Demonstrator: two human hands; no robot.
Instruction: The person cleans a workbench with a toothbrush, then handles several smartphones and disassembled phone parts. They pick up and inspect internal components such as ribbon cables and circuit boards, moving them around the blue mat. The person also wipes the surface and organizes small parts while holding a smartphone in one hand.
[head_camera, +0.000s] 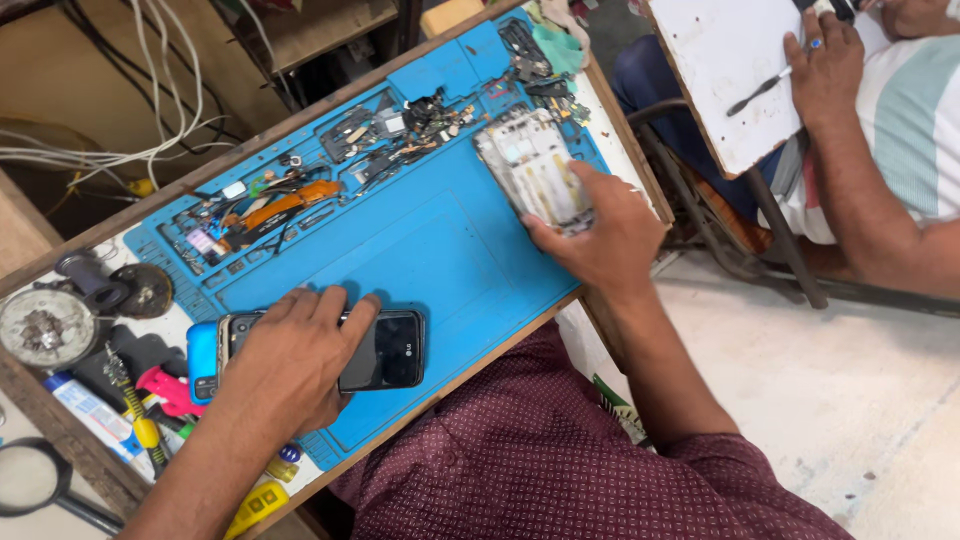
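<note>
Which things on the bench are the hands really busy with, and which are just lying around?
In use:
- black phone under the left hand
- opened phone frame held by the right hand
- blue work mat beneath them

Lying about:
- small phone parts in the mat's trays
- orange flex strip
- blue phone
- magnifying glass
- white tube
- another person's hand on a white board

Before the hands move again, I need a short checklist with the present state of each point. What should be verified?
1. Left hand rests flat on the black phone: ok.
2. Black phone lies fully on the blue mat: ok.
3. Right hand grips the opened phone frame: ok.
4. Frame is clear of the loose parts in the mat's trays: cannot tell.
5. Other person's hand stays off the mat: ok.
</note>
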